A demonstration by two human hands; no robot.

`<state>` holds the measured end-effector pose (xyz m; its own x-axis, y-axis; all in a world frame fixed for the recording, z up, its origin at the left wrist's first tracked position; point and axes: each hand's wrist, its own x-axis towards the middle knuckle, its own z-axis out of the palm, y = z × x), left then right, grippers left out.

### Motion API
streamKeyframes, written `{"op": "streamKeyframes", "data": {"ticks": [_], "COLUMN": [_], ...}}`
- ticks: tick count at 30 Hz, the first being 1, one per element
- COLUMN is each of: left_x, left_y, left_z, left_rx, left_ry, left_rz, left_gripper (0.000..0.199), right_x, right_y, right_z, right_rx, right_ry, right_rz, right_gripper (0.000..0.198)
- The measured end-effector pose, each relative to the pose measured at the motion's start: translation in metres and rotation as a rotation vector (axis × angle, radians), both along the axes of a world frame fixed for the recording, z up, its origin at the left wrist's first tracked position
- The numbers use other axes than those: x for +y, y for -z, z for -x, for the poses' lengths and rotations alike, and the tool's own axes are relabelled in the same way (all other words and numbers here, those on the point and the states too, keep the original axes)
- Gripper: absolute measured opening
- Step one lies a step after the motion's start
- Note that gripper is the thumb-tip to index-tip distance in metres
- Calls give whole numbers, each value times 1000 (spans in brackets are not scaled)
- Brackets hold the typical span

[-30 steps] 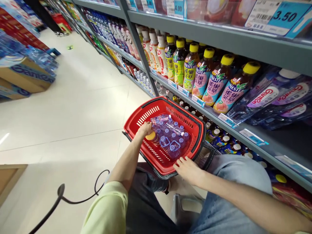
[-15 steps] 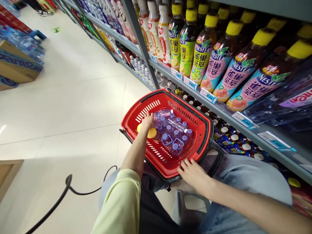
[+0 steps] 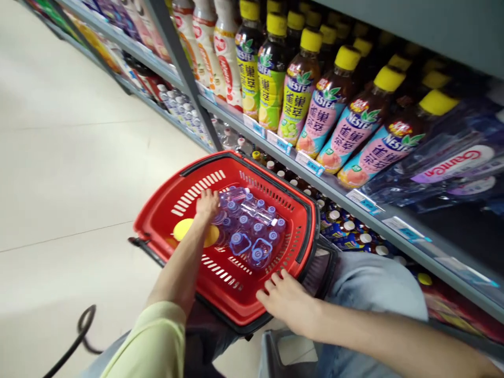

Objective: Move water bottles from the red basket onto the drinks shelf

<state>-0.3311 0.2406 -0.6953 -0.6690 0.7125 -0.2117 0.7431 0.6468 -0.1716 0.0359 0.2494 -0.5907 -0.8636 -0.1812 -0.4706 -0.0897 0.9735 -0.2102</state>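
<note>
My left hand (image 3: 207,203) reaches into a red shopping basket (image 3: 232,307). Its fingers are closed around the near end of a clear water bottle (image 3: 233,196) lying on its side. Below this bottle stand several small bottles with purple caps (image 3: 244,221), some with carrying loops. Another clear bottle (image 3: 258,212) lies across those caps. Beside my left wrist are a yellow round item (image 3: 182,229) and an orange-yellow one (image 3: 212,236), partly hidden by the forearm. My right hand (image 3: 285,302) holds the basket's near rim, fingers bent over the edge.
A grey shelf (image 3: 334,184) along the right carries yellow-capped tea bottles (image 3: 354,136), white yogurt-style bottles (image 3: 226,58) and large wrapped water packs (image 3: 452,163). More drinks stand on the lower shelf. A grey stool (image 3: 271,357) is under the basket. A black cable (image 3: 74,346) hangs at lower left.
The view has shifted, so basket and shelves appear further left and slightly lower. Both hands keep their places, the left at the lying bottle and the right at the rim.
</note>
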Motion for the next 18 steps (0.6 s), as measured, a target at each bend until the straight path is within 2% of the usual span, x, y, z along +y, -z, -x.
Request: {"op": "streamKeyframes", "data": {"ticks": [3, 6, 9, 13, 15, 18], "left_x": [-1, -2, -2, -6, -14, -29], "left_y": [-10, -28, -56, -103, -123, -146], "left_z": [-6, -15, -25, -47, -63, -90], "left_rx": [47, 123, 190, 249, 251, 175], "left_ry": [51, 104, 114, 123, 132, 86], "left_rz": [-15, -38, -45, -18, -14, -71], "left_gripper": [50, 45, 49, 58, 60, 59], "right_x": [3, 7, 11, 24, 34, 50], "right_y": [1, 5, 5, -8, -20, -36], "right_z": [3, 3, 6, 21, 28, 30], "right_rx": [39, 86, 76, -85, -89, 127], "right_ry": [-11, 0, 6, 9, 76, 258], "right_rz": [8, 14, 14, 61, 117, 193], "right_gripper": [58, 54, 51, 45, 51, 64]}}
